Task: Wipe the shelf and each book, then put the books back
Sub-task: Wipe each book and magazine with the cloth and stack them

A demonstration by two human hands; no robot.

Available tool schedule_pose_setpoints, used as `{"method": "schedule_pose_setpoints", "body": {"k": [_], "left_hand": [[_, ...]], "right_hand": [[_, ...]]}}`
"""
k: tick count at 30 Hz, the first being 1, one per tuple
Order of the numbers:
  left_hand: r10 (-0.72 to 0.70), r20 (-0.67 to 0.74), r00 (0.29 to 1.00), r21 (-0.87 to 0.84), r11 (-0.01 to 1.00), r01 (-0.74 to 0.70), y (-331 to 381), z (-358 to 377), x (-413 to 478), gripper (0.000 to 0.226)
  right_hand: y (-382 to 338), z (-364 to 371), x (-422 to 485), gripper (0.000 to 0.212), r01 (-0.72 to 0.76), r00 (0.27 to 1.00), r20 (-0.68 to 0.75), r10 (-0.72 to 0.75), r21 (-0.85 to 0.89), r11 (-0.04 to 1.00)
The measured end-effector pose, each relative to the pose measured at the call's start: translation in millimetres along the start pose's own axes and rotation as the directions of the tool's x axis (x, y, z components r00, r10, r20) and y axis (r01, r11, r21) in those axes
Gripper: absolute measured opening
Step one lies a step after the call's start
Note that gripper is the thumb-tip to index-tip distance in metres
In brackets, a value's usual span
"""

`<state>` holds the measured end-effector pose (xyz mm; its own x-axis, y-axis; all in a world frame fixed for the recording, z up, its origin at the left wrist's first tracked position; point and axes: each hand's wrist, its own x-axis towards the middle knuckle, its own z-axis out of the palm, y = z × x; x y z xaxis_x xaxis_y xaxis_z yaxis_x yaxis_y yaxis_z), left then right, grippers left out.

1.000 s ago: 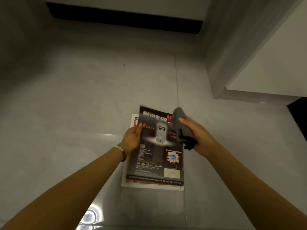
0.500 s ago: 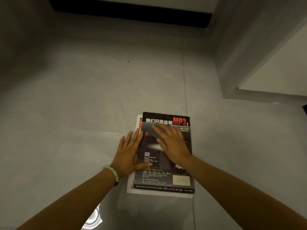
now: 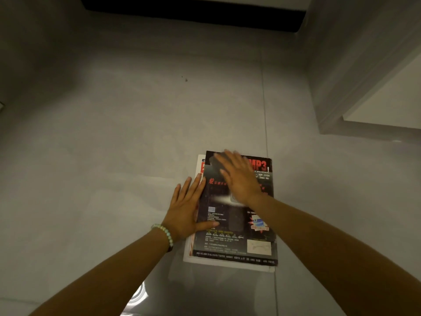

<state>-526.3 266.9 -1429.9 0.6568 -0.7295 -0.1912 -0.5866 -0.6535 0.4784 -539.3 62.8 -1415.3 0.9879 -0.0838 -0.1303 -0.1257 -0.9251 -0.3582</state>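
Currently the black magazine [image 3: 237,226] lies flat on the grey tiled floor [image 3: 114,133], stacked on a second magazine [image 3: 199,166] whose white and red cover shows along the left and lower edges. The black cover is glossy. It carries a red "MP3" title at the upper right, small blocks of text, a blue and red graphic at the right, and a line of fine print along the lower edge.

Left hand [image 3: 186,208]: grip spread, fingers straight, palm down at the left edge of the stack, thumb lying across the black cover. A beaded bracelet [image 3: 165,231] sits on the wrist.

Right hand [image 3: 239,179]: grip flat, fingers straight and close together, pressing a dark grey cloth [image 3: 212,163] onto the upper part of the cover. The hand is motion-blurred. Only a corner of the cloth shows beyond the fingertips.

A white cabinet [image 3: 387,99] stands at the upper right, well apart from the stack.

Change from 0.5 s ago: the right hand and cloth have moved from the middle of the cover toward its top edge, and now hide the white title characters left of "MP3". The left hand and both magazines have kept their positions.
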Motion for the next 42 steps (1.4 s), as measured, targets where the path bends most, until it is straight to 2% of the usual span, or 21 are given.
{"method": "schedule_pose_setpoints", "body": {"k": [3,7,8,12,13,15,18,19,22,23,25,27,29,30,31,32,34,36,37,39,42], "left_hand": [[-0.001,-0.002,1.000,0.000,1.000,0.001,0.3,-0.7,-0.3,0.116],[-0.005,-0.012,1.000,0.003,1.000,0.005,-0.7,-1.0,-1.2,0.117],[-0.005,-0.012,1.000,0.003,1.000,0.005,-0.7,-1.6,-1.0,0.117],[0.002,-0.015,1.000,-0.029,1.000,-0.002,-1.0,0.0,-0.2,0.115],[0.004,-0.019,1.000,-0.024,1.000,-0.004,-2.1,0.5,0.2,0.114],[0.013,-0.017,1.000,0.003,1.000,-0.013,-4.6,2.2,0.2,0.111],[0.024,-0.001,1.000,0.042,0.999,-0.024,-5.6,1.4,0.3,0.108],[0.020,0.009,1.000,0.040,0.999,-0.020,-5.0,0.2,0.4,0.106],[-0.024,0.061,0.998,-0.024,0.999,0.026,-2.5,-7.0,2.1,0.095],[-0.035,0.080,0.996,-0.055,0.998,0.039,-2.0,-9.7,2.7,0.095],[-0.060,0.103,0.993,-0.102,0.992,0.071,0.0,-14.4,3.9,0.090],[-0.075,0.124,0.989,-0.143,0.985,0.093,2.8,-18.3,4.7,0.072],[-0.072,0.141,0.987,-0.119,0.989,0.089,3.8,-20.8,5.8,0.066],[-0.072,0.149,0.986,-0.103,0.991,0.087,3.9,-21.1,5.8,0.066],[-0.081,0.148,0.986,-0.094,0.991,0.096,3.7,-20.6,5.8,0.066],[-0.092,0.140,0.986,-0.083,0.991,0.104,3.9,-19.1,5.6,0.066],[-0.096,0.117,0.988,-0.035,0.994,0.101,3.4,-14.3,4.4,0.067],[-0.091,0.083,0.992,-0.003,0.996,0.091,3.8,-9.9,2.6,0.067],[-0.092,0.062,0.994,0.000,0.996,0.093,4.6,-8.7,2.2,0.068],[-0.124,0.020,0.992,0.010,0.992,0.124,10.9,-5.7,2.0,0.070],[-0.223,-0.050,0.973,0.033,0.974,0.225,32.0,1.8,6.1,0.072]], "right_hand": [[-4.7,-6.5,12.8,0.049,-0.178,0.984,-0.007,0.178,-0.045,0.983],[-40.7,-0.1,20.7,0.048,0.064,0.991,0.117,-0.059,-0.039,0.997],[-37.9,-1.1,21.4,0.048,0.072,0.991,0.116,-0.066,-0.048,0.996],[1.3,-10.3,11.8,0.050,-0.230,0.973,-0.035,0.229,-0.031,0.973],[5.4,-11.1,5.7,0.051,-0.257,0.966,-0.042,0.255,-0.049,0.965],[3.4,-5.6,-7.7,0.051,-0.167,0.986,-0.026,0.165,-0.077,0.983],[9.8,0.4,-29.5,0.053,0.080,0.996,0.034,-0.078,-0.076,0.994],[20.6,-0.3,-36.6,0.055,0.057,0.998,0.016,-0.056,-0.078,0.995],[48.3,-4.1,-53.3,0.058,-0.245,0.966,-0.092,0.242,-0.019,0.969],[45.1,-2.3,-59.2,0.057,-0.283,0.954,-0.110,0.280,-0.013,0.959],[17.3,10.2,-74.2,0.052,-0.165,0.975,-0.166,0.149,-0.087,0.982],[-20.0,33.0,-96.9,0.055,0.120,0.980,-0.139,-0.145,-0.174,0.978],[-45.5,52.2,-120.4,0.055,0.458,0.884,0.006,-0.467,-0.207,0.865],[-49.4,54.5,-126.5,0.053,0.549,0.834,0.069,-0.548,-0.211,0.809],[-45.8,52.6,-125.7,0.051,0.566,0.822,0.089,-0.562,-0.235,0.790],[-38.2,48.5,-120.3,0.050,0.503,0.859,0.053,-0.510,-0.275,0.819],[-16.6,32.1,-109.0,0.051,0.195,0.977,-0.048,-0.209,-0.205,0.959],[8.6,17.7,-106.1,0.057,-0.133,0.989,-0.070,0.127,-0.084,0.988],[11.2,16.6,-110.6,0.060,-0.182,0.983,-0.045,0.179,-0.070,0.981],[0.8,23.2,-129.7,0.058,-0.072,0.997,-0.008,0.071,-0.104,0.992],[-10.7,41.7,-166.6,0.047,0.313,0.950,0.041,-0.310,-0.151,0.938]]}}
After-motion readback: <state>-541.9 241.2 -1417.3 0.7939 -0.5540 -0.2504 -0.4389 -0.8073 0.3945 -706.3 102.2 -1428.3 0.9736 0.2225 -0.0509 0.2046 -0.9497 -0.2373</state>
